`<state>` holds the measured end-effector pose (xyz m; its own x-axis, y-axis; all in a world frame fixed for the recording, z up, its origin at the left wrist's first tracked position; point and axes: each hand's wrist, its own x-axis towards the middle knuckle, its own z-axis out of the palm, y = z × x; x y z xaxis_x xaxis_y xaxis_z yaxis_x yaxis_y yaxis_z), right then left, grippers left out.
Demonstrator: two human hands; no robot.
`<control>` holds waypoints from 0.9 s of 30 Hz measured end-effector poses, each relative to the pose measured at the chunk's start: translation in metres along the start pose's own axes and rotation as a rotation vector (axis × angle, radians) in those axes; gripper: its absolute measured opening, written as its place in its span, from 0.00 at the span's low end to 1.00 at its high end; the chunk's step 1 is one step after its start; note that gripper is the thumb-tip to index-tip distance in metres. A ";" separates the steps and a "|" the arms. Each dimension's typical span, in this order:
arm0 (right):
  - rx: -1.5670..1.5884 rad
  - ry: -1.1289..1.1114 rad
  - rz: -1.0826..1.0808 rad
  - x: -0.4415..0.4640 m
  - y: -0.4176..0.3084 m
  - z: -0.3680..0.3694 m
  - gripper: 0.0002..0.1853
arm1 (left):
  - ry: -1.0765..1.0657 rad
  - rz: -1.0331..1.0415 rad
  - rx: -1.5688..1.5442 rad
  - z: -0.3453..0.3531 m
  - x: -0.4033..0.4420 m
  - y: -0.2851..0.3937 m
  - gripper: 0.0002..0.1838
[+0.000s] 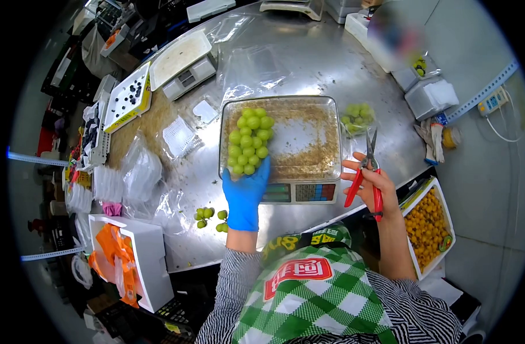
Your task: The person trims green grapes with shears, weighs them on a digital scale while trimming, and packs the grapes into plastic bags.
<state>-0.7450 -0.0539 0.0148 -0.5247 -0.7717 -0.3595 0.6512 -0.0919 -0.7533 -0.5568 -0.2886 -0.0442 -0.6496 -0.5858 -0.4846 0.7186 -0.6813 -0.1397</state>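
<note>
In the head view, the left hand [244,192], in a blue glove, touches the lower end of a bunch of green grapes [251,140]; the grapes hide part of the fingers, so I cannot tell whether it grasps the bunch or only supports it. The bunch lies on the left part of the tray of a scale [311,126], which stands on a metal table [325,69]. The bare right hand [372,182] grasps red-handled scissors [379,195], blades pointing away from the body and slightly apart. More grapes [359,116] sit just right of the tray. Small grape clusters [203,214] lie near the left wrist.
</note>
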 end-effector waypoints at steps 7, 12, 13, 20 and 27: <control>-0.102 0.244 -0.131 -0.024 0.004 -0.044 0.30 | 0.150 -0.124 -0.073 -0.002 -0.031 -0.007 0.42; -0.591 0.541 -0.040 -0.009 0.023 -0.092 0.30 | -0.018 -0.138 0.049 -0.026 -0.088 0.007 0.38; -0.705 0.587 -0.016 0.001 0.031 -0.109 0.30 | -0.059 -0.077 0.093 -0.045 -0.095 0.027 0.37; -1.534 0.996 0.041 0.082 0.083 -0.222 0.36 | 0.202 0.706 0.482 -0.056 -0.176 0.128 0.28; -2.000 0.930 0.045 0.134 0.110 -0.284 0.34 | 0.311 0.838 0.491 -0.085 -0.208 0.138 0.25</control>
<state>-0.8996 0.0107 -0.2723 -0.9638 -0.2663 -0.0145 -0.2667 0.9617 0.0639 -0.3011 -0.2236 -0.0364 0.1588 -0.8646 -0.4766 0.6859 -0.2506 0.6832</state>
